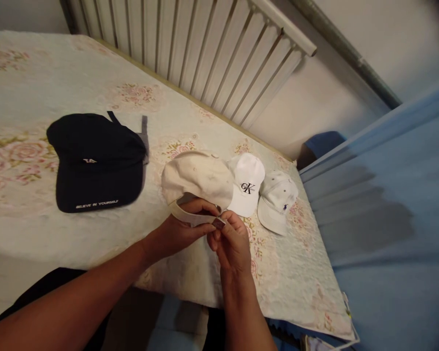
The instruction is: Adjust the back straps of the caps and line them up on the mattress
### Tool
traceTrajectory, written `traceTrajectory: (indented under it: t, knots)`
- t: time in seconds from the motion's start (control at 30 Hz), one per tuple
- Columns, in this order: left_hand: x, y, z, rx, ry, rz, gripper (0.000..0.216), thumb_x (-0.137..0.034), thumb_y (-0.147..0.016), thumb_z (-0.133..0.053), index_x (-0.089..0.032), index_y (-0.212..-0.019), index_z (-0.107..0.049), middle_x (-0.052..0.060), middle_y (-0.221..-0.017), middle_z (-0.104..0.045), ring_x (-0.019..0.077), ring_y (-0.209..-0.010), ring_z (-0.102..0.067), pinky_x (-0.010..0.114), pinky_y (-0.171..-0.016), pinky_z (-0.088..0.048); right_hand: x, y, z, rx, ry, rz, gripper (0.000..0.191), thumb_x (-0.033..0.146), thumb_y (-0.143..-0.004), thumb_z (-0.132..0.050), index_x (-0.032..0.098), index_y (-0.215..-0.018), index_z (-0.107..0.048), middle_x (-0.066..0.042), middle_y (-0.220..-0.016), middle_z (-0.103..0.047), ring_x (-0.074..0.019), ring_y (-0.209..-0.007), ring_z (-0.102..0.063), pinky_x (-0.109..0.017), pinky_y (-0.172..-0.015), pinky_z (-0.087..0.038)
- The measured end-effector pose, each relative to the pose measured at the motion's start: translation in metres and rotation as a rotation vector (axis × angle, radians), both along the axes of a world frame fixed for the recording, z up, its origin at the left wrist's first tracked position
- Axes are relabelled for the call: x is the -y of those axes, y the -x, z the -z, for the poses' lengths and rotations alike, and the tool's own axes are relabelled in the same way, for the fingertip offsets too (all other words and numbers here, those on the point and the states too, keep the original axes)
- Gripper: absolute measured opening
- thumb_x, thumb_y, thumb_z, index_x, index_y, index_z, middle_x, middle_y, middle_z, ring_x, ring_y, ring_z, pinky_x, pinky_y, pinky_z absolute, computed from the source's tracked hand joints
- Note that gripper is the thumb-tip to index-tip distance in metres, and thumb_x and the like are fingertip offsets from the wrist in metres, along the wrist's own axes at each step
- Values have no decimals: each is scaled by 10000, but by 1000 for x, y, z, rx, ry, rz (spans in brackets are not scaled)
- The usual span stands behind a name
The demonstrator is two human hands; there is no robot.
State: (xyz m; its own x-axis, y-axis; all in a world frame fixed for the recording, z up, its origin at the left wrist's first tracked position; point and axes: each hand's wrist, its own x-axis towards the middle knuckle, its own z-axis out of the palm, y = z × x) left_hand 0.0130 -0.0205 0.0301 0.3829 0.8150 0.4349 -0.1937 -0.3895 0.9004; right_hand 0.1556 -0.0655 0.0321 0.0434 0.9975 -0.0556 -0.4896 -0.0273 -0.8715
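Both hands are at the back strap of a beige baseball cap [201,175], held just above the bed's near side. With fingers and thumb closed, my left hand [185,226] pinches the strap near its metal buckle [218,223]. My right hand [232,239] meets it there, its thumb and fingers pinched at the strap's end by the buckle. Just beyond the beige cap lies a white cap [246,183] with black letters. Right of that is an off-white cap [278,201] with a small dark emblem.
A black cap [98,165] with its strap undone lies at the left on the floral bedspread [183,117]. A white radiator [190,53] stands along the wall behind. Blue curtains [388,219] hang at the right edge of the bed.
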Motion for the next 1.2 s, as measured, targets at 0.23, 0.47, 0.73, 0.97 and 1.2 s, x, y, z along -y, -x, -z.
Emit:
traceTrajectory:
  t: [0.23,0.47,0.73,0.97,1.2]
  knots:
    - [-3,0,0,-78,-164,-9,121,-261,-821,-754,-209,-929,-738,37,-864,-750,186,-807,-662,317,-793,-485,1,-2,-2,7,35,-13,265,323,-732,-783,193,-699,-553,96,-447,-474,-50,-341,-400,-171,-365,-269]
    - [-5,-1,3,-137,-254,-39,100,-267,-836,-723,-224,-925,-715,37,-846,-749,201,-799,-668,327,-750,-484,1,-5,-3,20,58,-25,268,326,-720,-781,189,-685,-553,97,-460,-454,-41,-356,-368,-179,-383,-253]
    - [-5,-1,3,-174,-253,-66,80,-278,-836,-701,-225,-896,-707,43,-819,-744,220,-802,-667,338,-746,-481,1,-7,-6,33,50,-36,274,341,-726,-778,186,-689,-555,99,-463,-442,-37,-349,-364,-180,-383,-230]
    - [-4,-2,0,-139,-165,-45,70,-257,-830,-689,-206,-879,-690,27,-797,-731,179,-731,-637,312,-720,-470,1,-10,-10,45,11,-29,310,378,-734,-778,190,-689,-537,103,-481,-421,-34,-352,-355,-183,-379,-207]
    - [-6,-2,4,-61,-60,-53,94,-243,-821,-708,-196,-899,-685,19,-824,-710,162,-760,-619,293,-738,-475,1,-18,-11,-5,-1,-32,298,382,-743,-772,201,-717,-536,111,-479,-409,-35,-343,-326,-182,-384,-201]
